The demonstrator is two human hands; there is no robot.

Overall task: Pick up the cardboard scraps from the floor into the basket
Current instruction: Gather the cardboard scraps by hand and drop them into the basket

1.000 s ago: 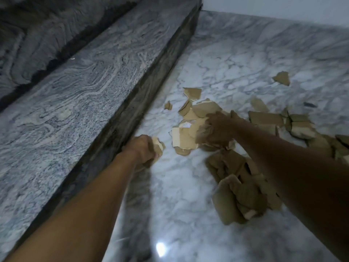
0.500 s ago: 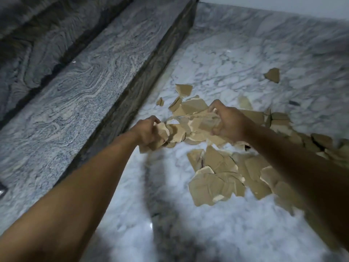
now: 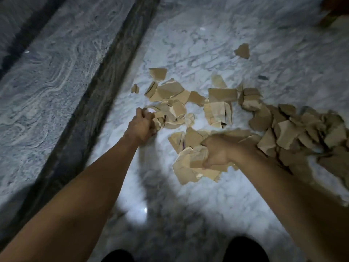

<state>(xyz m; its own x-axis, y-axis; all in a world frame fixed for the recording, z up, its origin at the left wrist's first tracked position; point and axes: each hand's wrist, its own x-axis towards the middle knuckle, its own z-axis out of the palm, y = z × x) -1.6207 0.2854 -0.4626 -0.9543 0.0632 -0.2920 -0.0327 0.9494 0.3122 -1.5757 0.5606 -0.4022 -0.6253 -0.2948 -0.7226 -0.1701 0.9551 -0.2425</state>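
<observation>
Torn brown cardboard scraps [image 3: 219, 100] lie scattered over the white marble floor [image 3: 188, 195], thickest toward the right edge. My left hand [image 3: 140, 127] is closed on a bunch of scraps [image 3: 170, 115] at the left end of the pile. My right hand [image 3: 219, 154] is nearer to me and grips a wad of larger scraps [image 3: 190, 167] from above. One scrap [image 3: 242, 51] lies apart at the far right. A small bit [image 3: 135, 88] lies alone near the step. No basket is in view.
A raised grey marble step [image 3: 47, 87] with a dark vertical face [image 3: 90, 114] runs along the left. Something brown and blurred [image 3: 334, 10] shows at the top right corner. My two dark shoes [image 3: 245, 248] are at the bottom edge.
The view has tilted down so my shoes now show. My right hand has pulled back toward me with a wad of scraps. My left hand stays closed on scraps at the pile's left end.
</observation>
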